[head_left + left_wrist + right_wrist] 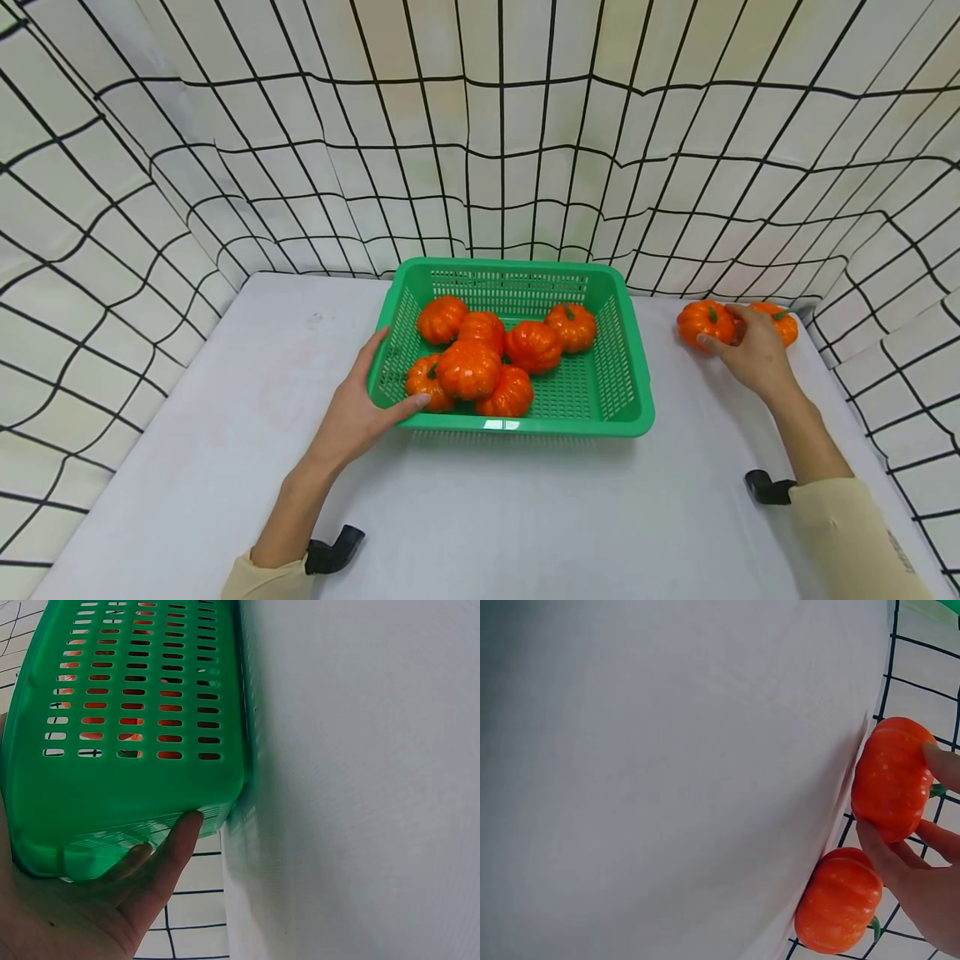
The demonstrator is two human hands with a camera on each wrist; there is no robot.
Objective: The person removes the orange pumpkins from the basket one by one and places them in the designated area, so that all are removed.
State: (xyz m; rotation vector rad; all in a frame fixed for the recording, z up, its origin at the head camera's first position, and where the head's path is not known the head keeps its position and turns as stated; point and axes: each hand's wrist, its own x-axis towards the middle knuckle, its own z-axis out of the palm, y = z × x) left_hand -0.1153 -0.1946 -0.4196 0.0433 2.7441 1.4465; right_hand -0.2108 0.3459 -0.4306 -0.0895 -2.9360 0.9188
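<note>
A green plastic basket (641, 408) with slotted walls stands on the white table, with several small orange pumpkins (534, 346) inside, one lying on top of others. My left hand (362, 421) grips its near left corner, the thumb over the front rim; in the left wrist view, fingers (176, 851) lie along the outer wall. Far to the right, my right hand (757, 354) holds an orange pumpkin (892, 780) between thumb and fingers near the table's back edge. Another pumpkin (840, 900) with a green stem sits right beside it, partly hidden by the hand in the head view.
White walls with a black grid net (501, 150) rise behind and at both sides of the white-covered table (525, 517). A black wrist mount (333, 550) sticks out at the left wrist, and another black mount (768, 487) at the right.
</note>
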